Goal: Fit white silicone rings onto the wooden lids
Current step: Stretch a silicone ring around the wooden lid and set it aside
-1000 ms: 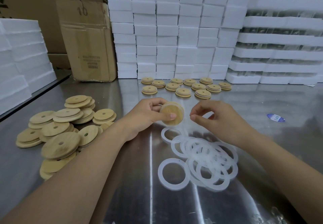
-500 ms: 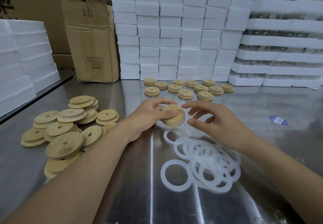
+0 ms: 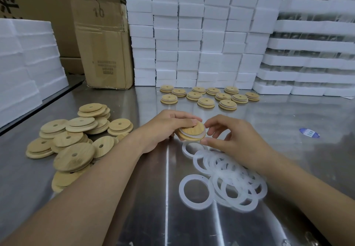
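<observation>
**Ring being seated on a held lid**

A wooden lid (image 3: 192, 131) is held tilted, clamped between the curled thumb and fingers of the left hand (image 3: 163, 128). A white silicone ring (image 3: 202, 136) is seen round it, just under those fingertips. The thumb and forefinger of the right hand (image 3: 236, 142) are curled against the ring at the opposite rim. Seating is judged nearly done. Next, the ring should be pressed flat all round and the lid set with the finished lids (image 3: 207, 97) beyond the fingertips. Loose rings (image 3: 230, 184) lie just below the right thumb.

Twelve ringed lids (image 3: 206, 102) sit behind, plus one held lid (image 3: 192, 131) and one blue sticker (image 3: 309, 133).
</observation>
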A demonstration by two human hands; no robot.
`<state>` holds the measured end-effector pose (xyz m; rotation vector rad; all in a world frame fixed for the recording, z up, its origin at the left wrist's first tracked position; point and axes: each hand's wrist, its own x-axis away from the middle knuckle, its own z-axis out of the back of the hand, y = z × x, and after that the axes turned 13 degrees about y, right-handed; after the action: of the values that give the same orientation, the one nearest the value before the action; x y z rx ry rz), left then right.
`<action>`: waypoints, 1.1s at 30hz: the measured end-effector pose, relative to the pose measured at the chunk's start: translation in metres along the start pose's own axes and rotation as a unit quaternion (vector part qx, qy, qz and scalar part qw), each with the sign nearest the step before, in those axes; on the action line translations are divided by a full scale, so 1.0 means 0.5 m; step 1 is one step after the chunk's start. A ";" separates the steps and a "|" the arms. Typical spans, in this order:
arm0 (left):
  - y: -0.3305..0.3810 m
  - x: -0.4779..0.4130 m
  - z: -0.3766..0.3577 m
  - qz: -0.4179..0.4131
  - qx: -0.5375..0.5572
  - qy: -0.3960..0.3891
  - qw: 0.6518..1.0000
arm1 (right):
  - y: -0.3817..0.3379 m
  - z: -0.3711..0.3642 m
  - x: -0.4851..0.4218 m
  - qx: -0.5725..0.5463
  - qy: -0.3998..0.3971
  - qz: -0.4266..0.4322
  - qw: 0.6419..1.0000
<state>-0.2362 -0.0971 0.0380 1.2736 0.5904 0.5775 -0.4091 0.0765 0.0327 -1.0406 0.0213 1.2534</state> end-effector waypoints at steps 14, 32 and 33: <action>0.003 0.004 -0.005 -0.005 -0.034 -0.019 0.999 | -0.016 0.003 0.008 0.015 -0.021 -0.016 1.000; 0.003 0.006 -0.005 0.001 -0.028 -0.008 1.000 | -0.036 0.010 0.007 0.120 -0.021 0.087 0.989; 0.003 0.005 -0.004 0.002 -0.030 -0.009 1.000 | -0.036 0.009 0.006 0.126 -0.020 0.092 0.988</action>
<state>-0.2361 -0.0936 0.0389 1.2233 0.5522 0.5816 -0.3964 0.0827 0.0452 -0.8080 0.2436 1.3987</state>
